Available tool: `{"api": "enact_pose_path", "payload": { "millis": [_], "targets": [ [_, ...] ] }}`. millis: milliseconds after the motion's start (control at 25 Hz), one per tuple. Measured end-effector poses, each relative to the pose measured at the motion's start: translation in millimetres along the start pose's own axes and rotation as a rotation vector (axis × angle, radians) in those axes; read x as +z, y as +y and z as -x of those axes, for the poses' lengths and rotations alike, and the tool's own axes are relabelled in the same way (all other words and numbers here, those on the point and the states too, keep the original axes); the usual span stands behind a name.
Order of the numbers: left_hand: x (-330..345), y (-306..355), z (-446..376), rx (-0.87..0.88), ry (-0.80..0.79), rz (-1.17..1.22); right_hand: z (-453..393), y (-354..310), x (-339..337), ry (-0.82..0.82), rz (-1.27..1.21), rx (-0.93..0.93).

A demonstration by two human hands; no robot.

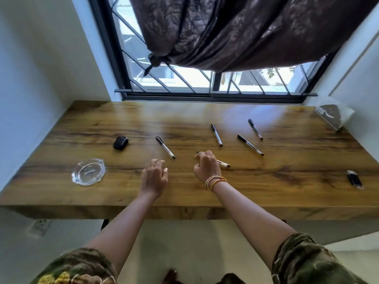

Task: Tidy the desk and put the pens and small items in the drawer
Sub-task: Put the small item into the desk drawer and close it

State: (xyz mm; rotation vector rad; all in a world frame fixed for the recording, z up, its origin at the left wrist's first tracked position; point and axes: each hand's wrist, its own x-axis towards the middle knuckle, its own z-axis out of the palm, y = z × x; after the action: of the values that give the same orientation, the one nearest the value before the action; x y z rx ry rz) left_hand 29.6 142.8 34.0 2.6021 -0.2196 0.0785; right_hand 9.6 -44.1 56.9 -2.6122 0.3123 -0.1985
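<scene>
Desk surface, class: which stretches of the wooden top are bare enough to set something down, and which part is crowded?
Bare: the far strip of the desk under the window, and the near right edge before the black lighter. Crowded: the middle, with four loose pens and the right hand over a fifth.

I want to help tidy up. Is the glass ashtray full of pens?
No, the glass ashtray holds nothing; pens like this one lie loose on the wooden desk.

Right hand [207, 166] covers a pen [222, 163] on the desk [266, 181]; left hand [154, 177] hovers empty
</scene>
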Motion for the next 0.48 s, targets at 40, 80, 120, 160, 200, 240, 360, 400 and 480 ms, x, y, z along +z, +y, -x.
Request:
{"api": "enact_pose_path", "payload": {
  "millis": [40,80,120,160,200,240,360,400,480],
  "targets": [
    [-6.5,-11.9,-1.8,-0.018,0.009,-0.007,-1.0,-13.3,8.1,-0.011,-0.016,-0.023],
    [-13.2,-23.2,-4.1,-0.041,0.021,-0.009,-1.7,-27.3,16.3,-0.025,-0.037,-0.047],
    [-19.0,-33.4,-5.5,-0.059,0.041,-0.013,-1.2,-40.1,24.5,-0.045,-0.062,-0.071],
    [-24.4,-45.8,-6.9,-0.072,0.063,-0.023,-0.5,-53.9,33.6,-0.072,-0.086,-0.102],
    [-29.2,-57.8,-7.6,-0.087,0.08,-0.031,0.3,-67.0,41.7,-0.101,-0.107,-0.138],
    [-33.2,-69.1,-7.6,-0.109,0.085,-0.026,0.6,-79.0,49.5,-0.133,-0.12,-0.175],
    [-41.5,-100.5,-6.3,-0.145,0.041,-0.008,-3.0,-111.1,73.3,-0.219,-0.141,-0.238],
    [-42.6,-108.0,-5.6,-0.127,0.019,-0.027,-5.0,-118.3,79.4,-0.241,-0.136,-0.234],
    [-41.3,-117.8,-3.9,-0.08,-0.016,-0.075,-9.6,-123.3,89.4,-0.264,-0.098,-0.212]
  ]
}}
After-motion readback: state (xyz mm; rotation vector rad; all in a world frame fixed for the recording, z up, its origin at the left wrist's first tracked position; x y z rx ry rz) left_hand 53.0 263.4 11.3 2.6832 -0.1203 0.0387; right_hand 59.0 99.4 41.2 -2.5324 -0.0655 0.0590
